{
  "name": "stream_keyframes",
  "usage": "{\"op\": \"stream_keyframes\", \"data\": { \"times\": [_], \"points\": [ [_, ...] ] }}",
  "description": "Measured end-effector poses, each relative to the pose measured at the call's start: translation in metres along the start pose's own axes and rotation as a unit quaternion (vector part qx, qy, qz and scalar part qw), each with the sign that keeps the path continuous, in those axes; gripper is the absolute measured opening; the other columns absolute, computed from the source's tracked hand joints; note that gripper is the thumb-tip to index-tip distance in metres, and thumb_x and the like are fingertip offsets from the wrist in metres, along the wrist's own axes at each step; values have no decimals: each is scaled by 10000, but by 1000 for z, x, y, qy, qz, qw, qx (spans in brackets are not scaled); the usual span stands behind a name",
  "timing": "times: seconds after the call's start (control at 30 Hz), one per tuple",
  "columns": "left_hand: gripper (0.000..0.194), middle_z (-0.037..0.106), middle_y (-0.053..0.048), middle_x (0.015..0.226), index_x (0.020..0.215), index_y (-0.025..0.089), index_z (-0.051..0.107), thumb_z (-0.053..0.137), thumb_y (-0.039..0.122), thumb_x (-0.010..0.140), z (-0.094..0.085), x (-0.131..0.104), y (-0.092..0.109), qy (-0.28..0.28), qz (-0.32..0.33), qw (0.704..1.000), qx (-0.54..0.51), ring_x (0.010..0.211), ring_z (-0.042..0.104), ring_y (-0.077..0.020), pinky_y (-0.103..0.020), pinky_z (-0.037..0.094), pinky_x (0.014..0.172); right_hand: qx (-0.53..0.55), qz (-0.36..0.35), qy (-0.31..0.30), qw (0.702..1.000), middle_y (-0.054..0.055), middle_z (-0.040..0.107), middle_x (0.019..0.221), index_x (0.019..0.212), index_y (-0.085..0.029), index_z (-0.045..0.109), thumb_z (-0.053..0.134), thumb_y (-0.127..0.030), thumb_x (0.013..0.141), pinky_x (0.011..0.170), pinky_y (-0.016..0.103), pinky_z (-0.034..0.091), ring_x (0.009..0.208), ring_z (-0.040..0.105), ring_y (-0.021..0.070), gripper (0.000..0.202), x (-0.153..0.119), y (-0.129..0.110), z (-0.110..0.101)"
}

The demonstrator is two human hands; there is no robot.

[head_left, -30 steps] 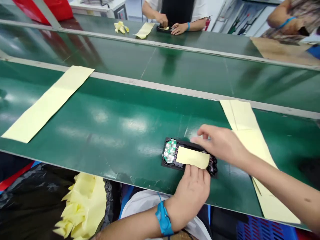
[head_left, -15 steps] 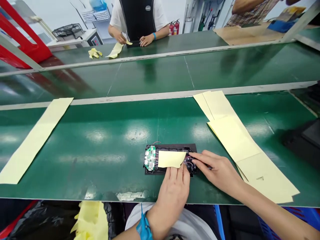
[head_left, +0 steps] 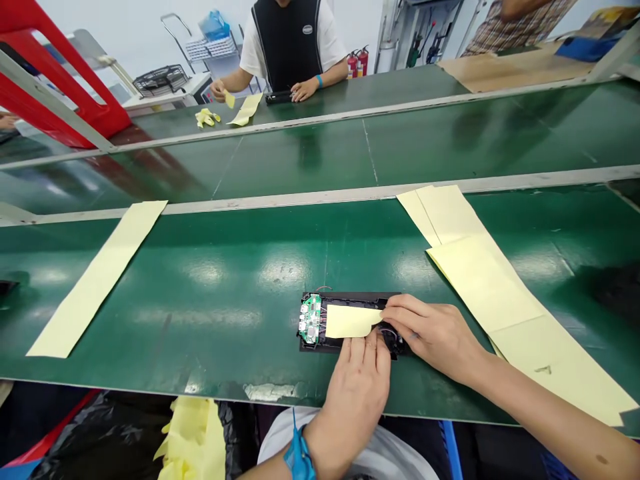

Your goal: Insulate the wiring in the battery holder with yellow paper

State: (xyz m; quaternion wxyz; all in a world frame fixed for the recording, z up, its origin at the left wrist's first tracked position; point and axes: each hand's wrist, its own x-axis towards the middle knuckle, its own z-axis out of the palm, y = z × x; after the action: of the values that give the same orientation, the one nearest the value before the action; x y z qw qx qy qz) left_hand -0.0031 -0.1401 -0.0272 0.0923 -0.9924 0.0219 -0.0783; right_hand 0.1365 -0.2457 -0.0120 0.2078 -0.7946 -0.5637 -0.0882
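A black electronic casing [head_left: 327, 345] lies on the green bench, with wires inside and a green circuit board [head_left: 311, 319] at its left end. Over its middle is a small yellow paper piece [head_left: 350, 321]. My right hand [head_left: 440, 337] pinches the paper's right corner between thumb and fingers. With its fingers stretched out side by side, my left hand [head_left: 357, 383] rests against the casing's near edge, fingertips at the paper's lower border. The left thumb is hidden. A blue band [head_left: 299, 453] is around my left wrist.
Long yellow paper strips [head_left: 103, 280] lie on the left, and overlapping yellow sheets [head_left: 500, 293] on the right. Torn yellow paper [head_left: 195, 440] sits by a black bag below the bench edge. Opposite, a co-worker [head_left: 290, 53] handles yellow paper beside a dark device.
My right fingers have moved onto the paper's right corner and now pinch it. The view has shifted slightly. Across the bench, the co-worker's hand has moved away from the dark device with yellow paper.
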Motion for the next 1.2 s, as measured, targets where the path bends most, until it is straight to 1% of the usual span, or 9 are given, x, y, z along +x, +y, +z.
{"op": "stream_keyframes", "data": {
  "times": [0.2, 0.3, 0.37, 0.43, 0.53, 0.63, 0.83, 0.97, 1.2],
  "points": [
    [389, 573, -139, 1205, 1177, 57, 546, 439, 104, 806, -1, 1, 1, 1, 0, 1000, -1, 1109, 541, -237, -359, 482, 959, 45, 8, -63, 997, -9, 676, 954, 900, -196, 618, 392, -122, 896, 559, 197, 432, 726, 634, 94, 238, 0, 3, -1],
    [395, 558, -141, 1230, 1189, 60, 540, 433, 108, 812, -2, 1, 0, 0, -4, 1000, 4, 1110, 538, -236, -359, 488, 946, 116, 57, -85, 988, 6, 664, 1017, 1037, -206, 592, 410, -163, 901, 629, 200, 465, 790, 631, 99, 231, 1, 5, -6],
    [410, 546, -145, 1248, 1202, 53, 531, 441, 106, 805, -2, 2, -1, 5, -5, 1000, 6, 1084, 552, -235, -356, 499, 929, 151, 112, -60, 980, 23, 649, 1025, 1081, -196, 577, 445, -203, 896, 608, 185, 466, 728, 612, 81, 227, -2, 5, -9],
    [423, 538, -152, 1258, 1207, 45, 527, 454, 103, 795, -2, 2, -1, 12, -2, 1000, 7, 1072, 558, -241, -359, 504, 919, 143, 146, -19, 979, 26, 635, 946, 1014, -182, 611, 475, -234, 891, 541, 171, 441, 634, 577, 62, 191, -8, 2, -9],
    [420, 521, -164, 1279, 1207, 41, 528, 457, 115, 800, -1, 2, -2, 19, 8, 1000, 11, 1127, 527, -257, -371, 497, 930, 74, 120, 28, 990, 6, 589, 779, 925, -174, 663, 481, -235, 896, 492, 168, 395, 564, 540, 48, 194, -20, -9, -4],
    [399, 522, -161, 1283, 1196, 51, 536, 457, 140, 816, -1, 1, -1, 16, 10, 1000, 8, 1158, 508, -259, -369, 489, 943, -9, 74, 39, 996, -16, 563, 682, 977, -186, 681, 466, -231, 904, 450, 197, 337, 499, 512, 49, 232, -24, -21, 2],
    [422, 500, -176, 1301, 1222, 46, 513, 469, 147, 815, -1, 2, 0, 8, 8, 1000, 10, 1166, 499, -253, -363, 486, 943, -103, 65, -36, 992, -16, 583, 673, 1014, -210, 680, 382, -227, 918, 430, 252, 225, 433, 466, 55, 313, -17, -24, 2],
    [420, 503, -176, 1298, 1222, 38, 514, 457, 143, 820, -2, 2, -2, 16, 7, 1000, 5, 1155, 504, -252, -359, 489, 931, -90, 91, -82, 988, -17, 597, 714, 1003, -238, 677, 403, -224, 896, 441, 255, 201, 460, 487, 64, 295, -10, -21, -3],
    [390, 542, -172, 1252, 1176, 34, 547, 447, 128, 812, -2, 2, -4, 28, 14, 999, 0, 1121, 526, -256, -359, 492, 912, -67, 154, -215, 962, -29, 610, 785, 832, -261, 675, 443, -248, 885, 463, 255, 148, 511, 511, 75, 238, 16, -15, -10]
  ]
}}
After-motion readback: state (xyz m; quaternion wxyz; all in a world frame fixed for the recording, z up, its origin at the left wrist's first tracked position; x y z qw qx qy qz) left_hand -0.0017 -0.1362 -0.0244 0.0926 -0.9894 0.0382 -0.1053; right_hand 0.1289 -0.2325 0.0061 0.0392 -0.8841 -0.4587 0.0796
